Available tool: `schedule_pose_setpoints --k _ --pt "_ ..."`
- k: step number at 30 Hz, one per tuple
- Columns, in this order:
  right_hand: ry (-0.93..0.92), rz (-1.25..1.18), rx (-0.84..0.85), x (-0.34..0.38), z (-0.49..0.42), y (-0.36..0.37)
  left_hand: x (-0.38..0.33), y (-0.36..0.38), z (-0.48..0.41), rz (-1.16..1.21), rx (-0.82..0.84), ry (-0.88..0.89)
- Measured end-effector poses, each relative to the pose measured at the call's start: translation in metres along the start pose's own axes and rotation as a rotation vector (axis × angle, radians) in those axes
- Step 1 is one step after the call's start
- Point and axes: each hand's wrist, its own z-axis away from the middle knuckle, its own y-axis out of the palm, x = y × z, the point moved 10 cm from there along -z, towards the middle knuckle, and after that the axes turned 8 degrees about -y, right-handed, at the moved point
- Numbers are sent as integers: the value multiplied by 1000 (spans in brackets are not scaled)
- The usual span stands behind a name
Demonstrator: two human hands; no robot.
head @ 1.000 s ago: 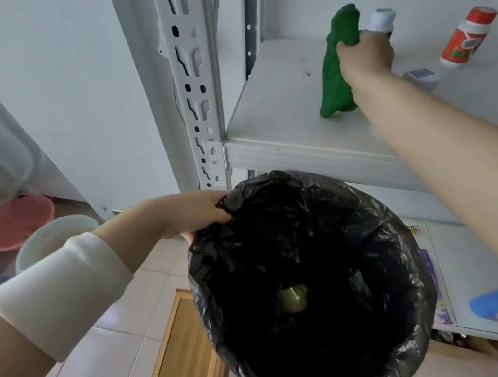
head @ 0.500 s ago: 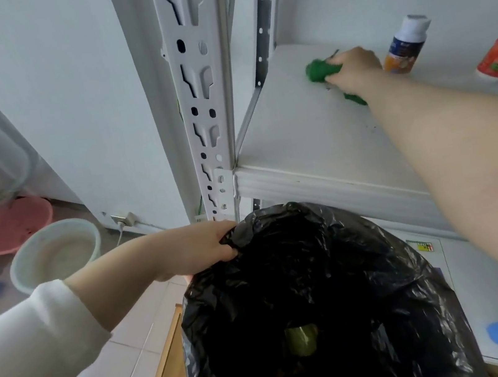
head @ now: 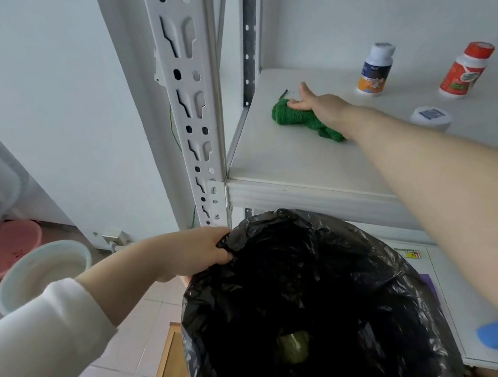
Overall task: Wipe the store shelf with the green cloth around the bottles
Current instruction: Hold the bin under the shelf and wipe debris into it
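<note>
Press down with straight, spread right fingers (head: 301, 101) on green cloth (head: 290, 116); sweep speck (head: 283, 94) just beyond them into bin bag (head: 304, 277) clamped in left fingers (head: 219, 253).

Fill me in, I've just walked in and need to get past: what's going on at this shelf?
A person is wiping the white shelf. The right hand presses the green cloth flat, fingers straight, toward the back left, apart from the white-capped bottle and the red-capped bottle. The left hand has its grip on the rim of a black bin bag held below the shelf's front edge.
</note>
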Motion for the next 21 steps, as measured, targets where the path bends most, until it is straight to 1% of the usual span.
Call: schedule_pose_setpoints --k 4,9,12,14,16,19,21 --pt "-39 11 28 6 22 11 -2 3 3 37 -3 -5" --pt "-161 15 72 17 57 27 -2 8 5 81 22 -11" --pt "-241 125 136 21 85 36 -1 10 7 100 23 -17" --pt "-300 216 137 25 103 39 -1 10 7 116 23 -17" --pt "-334 254 54 28 117 35 -1 12 7 131 27 -21" --pt "-371 292 -204 35 134 22 -2 13 7 156 30 -24" --pt "-388 255 -310 38 144 18 -2 12 8 165 31 -21"
